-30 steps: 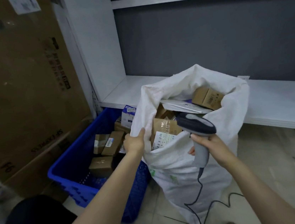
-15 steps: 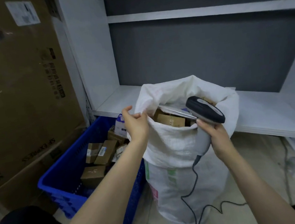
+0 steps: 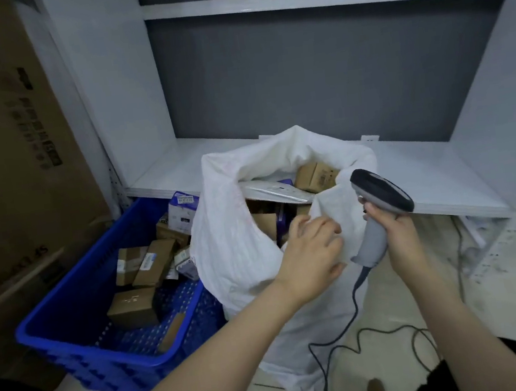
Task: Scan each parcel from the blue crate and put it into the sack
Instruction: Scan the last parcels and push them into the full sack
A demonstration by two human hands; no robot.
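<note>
A white woven sack (image 3: 240, 249) stands on the floor, its mouth open and filled with brown boxes (image 3: 314, 176) and a flat grey envelope (image 3: 274, 190). My left hand (image 3: 311, 253) grips the sack's front rim near its right side. My right hand (image 3: 395, 227) holds a grey handheld scanner (image 3: 380, 193) by its handle, just right of the sack's mouth; its cable trails to the floor. Left of the sack sits the blue crate (image 3: 55, 330) with several small cardboard parcels (image 3: 134, 308) and a white-blue box (image 3: 182, 209) at its far end.
A tall cardboard carton (image 3: 8, 154) leans at the left behind the crate. A white shelf board (image 3: 442, 172) runs behind the sack, with a grey back panel and another shelf above. The scanner cable (image 3: 348, 337) loops over the tiled floor by my knees.
My left hand has moved from the sack's left rim across to its front right rim. The right hand with the scanner has stayed beside the sack's mouth. The view has shifted.
</note>
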